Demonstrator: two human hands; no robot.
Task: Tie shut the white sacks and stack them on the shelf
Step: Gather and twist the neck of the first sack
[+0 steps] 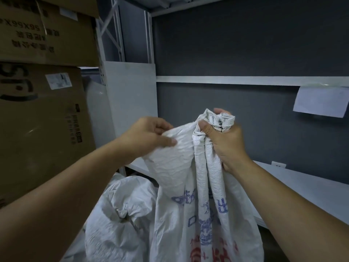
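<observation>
My right hand (224,140) is closed in a fist round the gathered neck of the white sack (198,214), with the crumpled top edge sticking up above my knuckles. The sack hangs straight down from that fist, so its long axis is upright and its printed side faces me.

Just left of the bunched neck, one loose flap of the mouth is not yet gathered in. My left hand (149,137) pinches it between thumb and curled fingers. That flap is what the next move turns on. It lies between my two hands, touching the left one, so I judge the left hand should bring it rightward into the fist before any knot is made.

A second sack (120,214) sits low on my left, beside the hanging one. Its top looks bunched, though I cannot tell whether it is tied.

The shelf (302,188) is a white board running low along my right, beyond my right forearm and below the level of my hands. Above it a white rail (245,80) crosses the dark grey wall (245,44), with a paper sheet (321,101) hanging from it. Cardboard boxes (37,120) are stacked close on my left, so the room to swing the sack lies rightward.
</observation>
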